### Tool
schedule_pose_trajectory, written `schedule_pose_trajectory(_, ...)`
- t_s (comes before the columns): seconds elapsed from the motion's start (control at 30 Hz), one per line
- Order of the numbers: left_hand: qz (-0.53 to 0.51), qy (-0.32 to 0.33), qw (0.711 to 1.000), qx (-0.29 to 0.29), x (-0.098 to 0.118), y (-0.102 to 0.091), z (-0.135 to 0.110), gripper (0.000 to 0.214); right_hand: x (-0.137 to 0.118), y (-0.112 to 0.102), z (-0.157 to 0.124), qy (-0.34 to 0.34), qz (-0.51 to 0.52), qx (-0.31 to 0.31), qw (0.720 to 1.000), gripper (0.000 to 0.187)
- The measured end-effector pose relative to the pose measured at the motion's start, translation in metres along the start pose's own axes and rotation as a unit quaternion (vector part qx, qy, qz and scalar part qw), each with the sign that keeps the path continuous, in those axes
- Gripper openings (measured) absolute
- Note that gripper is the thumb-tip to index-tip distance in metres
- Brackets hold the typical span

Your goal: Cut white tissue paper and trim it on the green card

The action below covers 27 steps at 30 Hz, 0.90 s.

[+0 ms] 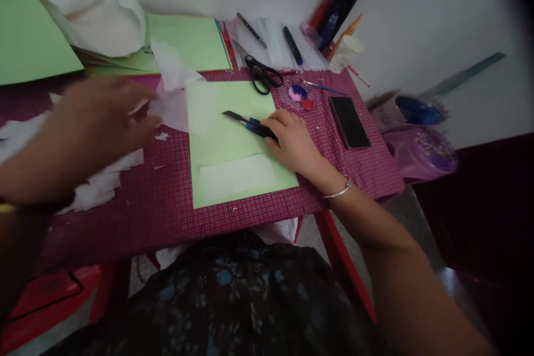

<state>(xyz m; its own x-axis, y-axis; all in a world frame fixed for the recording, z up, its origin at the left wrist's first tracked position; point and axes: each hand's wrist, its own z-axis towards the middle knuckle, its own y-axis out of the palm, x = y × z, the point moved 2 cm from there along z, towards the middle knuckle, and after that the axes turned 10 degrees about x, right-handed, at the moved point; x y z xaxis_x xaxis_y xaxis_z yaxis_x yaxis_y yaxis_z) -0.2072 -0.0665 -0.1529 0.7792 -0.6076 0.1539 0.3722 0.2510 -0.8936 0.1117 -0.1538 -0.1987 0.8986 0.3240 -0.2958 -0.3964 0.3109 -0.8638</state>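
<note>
A light green sheet [227, 139] lies on the red checked tablecloth [167, 200], with a pale translucent strip [237, 175] on its near part. My right hand [292, 142] rests on the sheet's right side, fingers curled round a blue and black utility knife [246, 120] whose blade points left. My left hand [95, 122] is blurred by motion at the left, hovering beside a piece of thin white paper [173, 97] that overlaps the sheet's upper left corner. Whether its fingers hold that paper is unclear.
Black scissors [262, 75] lie just beyond the sheet. A dark phone [349, 121] lies to the right, near small paint lids [301, 95] and a brush [323, 87]. White paper scraps [100, 183] litter the left. Green sheets [189, 41] and pens [292, 44] sit at the back.
</note>
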Motion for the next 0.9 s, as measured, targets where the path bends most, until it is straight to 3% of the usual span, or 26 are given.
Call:
schedule_pose_trajectory(0.1, -0.131, 0.140, 0.977, -0.092, 0.072, 0.013, -0.030, 0.030, -0.008, -0.016, -0.015, -0.015, 0.073, 0.001, 0.997, 0.030)
schedule_pose_trajectory(0.17, -0.191, 0.167, 0.959, -0.122, 0.103, 0.025, -0.046, 0.028, -0.013, -0.021, -0.025, -0.016, 0.093, -0.032, 0.995, 0.033)
schedule_pose_trajectory(0.23, -0.206, 0.168, 0.953, -0.145, 0.121, 0.037, -0.054, 0.027, -0.016, -0.019, -0.033, -0.018, 0.080, -0.066, 0.994, 0.039)
schedule_pose_trajectory(0.4, -0.159, 0.169, 0.957, -0.175, 0.139, 0.055, -0.046, 0.030, -0.017, -0.003, -0.038, -0.028, 0.037, -0.088, 0.995, 0.045)
schedule_pose_trajectory(0.57, -0.092, 0.154, 0.974, -0.139, 0.154, 0.054, -0.036, 0.038, -0.009, 0.007, -0.032, 0.079, 0.164, -0.058, 0.982, 0.037)
schedule_pose_trajectory(0.67, -0.055, 0.164, 0.978, -0.120, 0.164, 0.054, -0.038, 0.035, -0.007, 0.014, -0.031, 0.171, 0.268, -0.084, 0.945, 0.032)
schedule_pose_trajectory(0.77, -0.019, 0.170, 0.981, -0.090, 0.172, 0.054, -0.041, 0.032, -0.007, 0.019, -0.032, 0.267, 0.365, -0.117, 0.884, 0.026)
schedule_pose_trajectory(0.83, -0.002, 0.172, 0.983, -0.067, 0.172, 0.056, -0.042, 0.027, -0.006, 0.020, -0.033, 0.302, 0.405, -0.123, 0.854, 0.021)
schedule_pose_trajectory(0.9, 0.001, 0.180, 0.982, -0.058, 0.170, 0.058, -0.041, 0.021, -0.004, 0.016, -0.035, 0.308, 0.420, -0.130, 0.844, 0.019)
